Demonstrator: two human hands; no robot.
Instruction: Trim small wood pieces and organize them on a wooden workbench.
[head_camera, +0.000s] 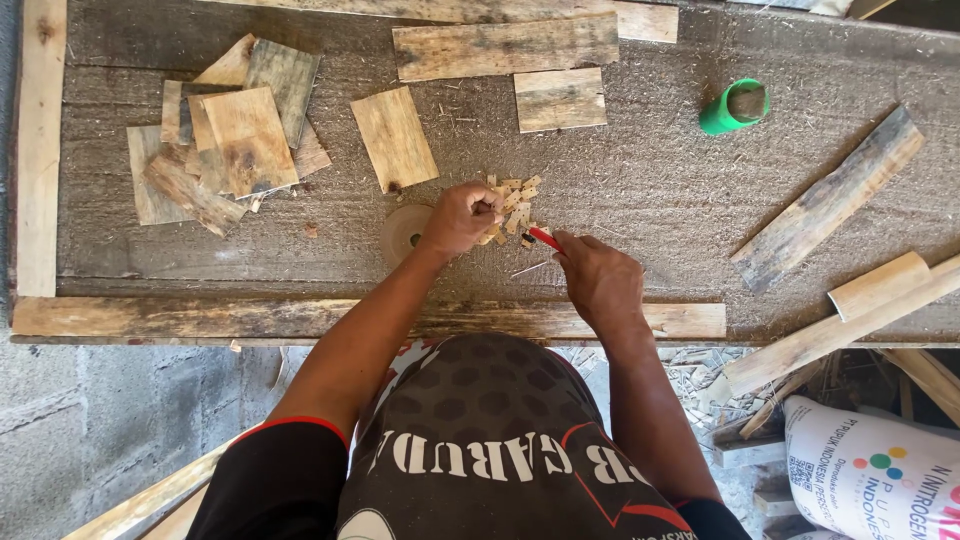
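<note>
Wood chips (515, 200), small and pale, lay in a loose pile near the middle of the workbench (650, 190), closer to its front edge than its back edge. The left hand (460, 218) rested on the near-left side of the pile, fingers curled in on some of the chips; what exactly it gripped could not be told. The right hand (598, 275) sat just right of the pile, closed around a red-handled tool (545, 239) whose tip pointed at the chips. The tool's working end was too small to identify.

A round wooden disc (403, 233) lay just left of the left hand, touching the wrist area. A stack of thin wooden panels (225, 150) occupied the left part of the bench, and 1 single panel (393, 138) lay between that stack and the chips. 2 weathered boards (505, 46) (560, 99) lay near the back edge. A green cylinder (733, 107) lay on its side toward the back-right. A long plank (828, 198) lay diagonally at the right edge. A white printed sack (875, 470) stood below the front-right corner.
</note>
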